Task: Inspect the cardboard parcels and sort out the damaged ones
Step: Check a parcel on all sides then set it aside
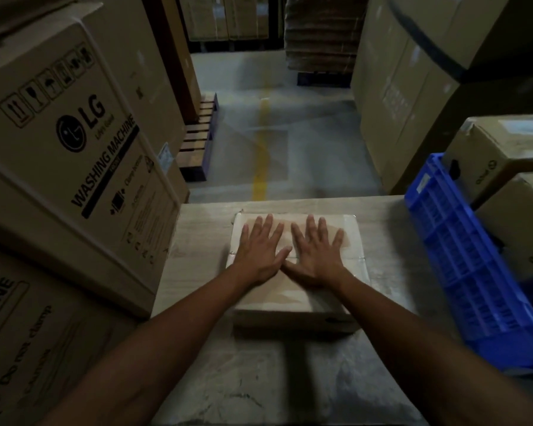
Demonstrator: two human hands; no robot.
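- Parcel [293, 298] lies flat in the middle of the wooden table [197, 235], taped top up, so I can feel it for dents, I judge.
- My left hand [259, 253] and right hand [317, 256] press flat on its top, side by side, grasping nothing.
- Fingers [270, 224] spread straight; thumb tips meet near the middle.

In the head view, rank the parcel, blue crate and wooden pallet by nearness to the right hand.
1. Parcel, under the right hand.
2. Crate, just to the right.
3. Pallet, far left on the floor.
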